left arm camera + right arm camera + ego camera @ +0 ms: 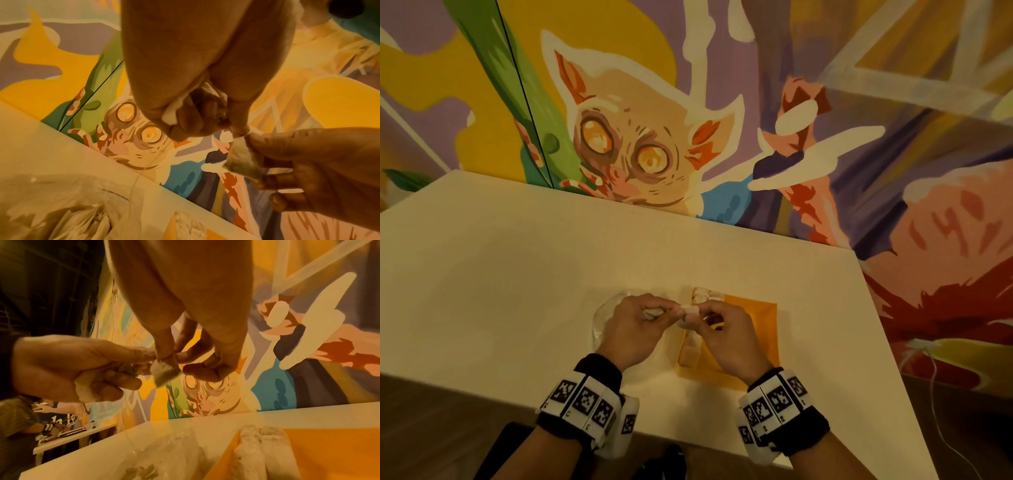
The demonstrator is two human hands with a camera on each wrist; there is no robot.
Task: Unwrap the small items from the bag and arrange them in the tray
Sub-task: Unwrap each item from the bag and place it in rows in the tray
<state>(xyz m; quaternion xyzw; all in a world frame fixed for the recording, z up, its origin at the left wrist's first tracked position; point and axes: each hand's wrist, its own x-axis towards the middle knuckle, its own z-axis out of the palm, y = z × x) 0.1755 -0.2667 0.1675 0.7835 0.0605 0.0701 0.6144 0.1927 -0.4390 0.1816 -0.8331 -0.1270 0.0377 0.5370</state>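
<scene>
Above the table, between bag and tray: both hands work one small pouch held up in the air.

Pouch: the small pale pouch [242,160] looks like a tea bag, soft and triangular; it hangs over the tray's left edge, touching nothing but fingers.

Right hand: the right hand [726,337] pinches the pouch between thumb and fingertips, its other fingers loosely curled.

Left hand: the left hand [635,329] is curled round a crumpled white wrapper [170,113] in the palm, while its thumb and forefinger nip the pouch's top corner; a fine thread [144,168] trails down from it.

Tray: the yellow tray [753,318] already holds a row of white pouches [261,449] along its left side.

Bag: the clear plastic bag [602,318] lies just left of the tray, more wrapped items inside.

Step in hand: likely freeing the last of the wrapper or thread.

Doing it well: pull gently along the thread, not across, since the pouch would tear easily; keep it over the tray, then lay it beside the row.

Table: the white table [517,274] stands against a painted mural.
</scene>
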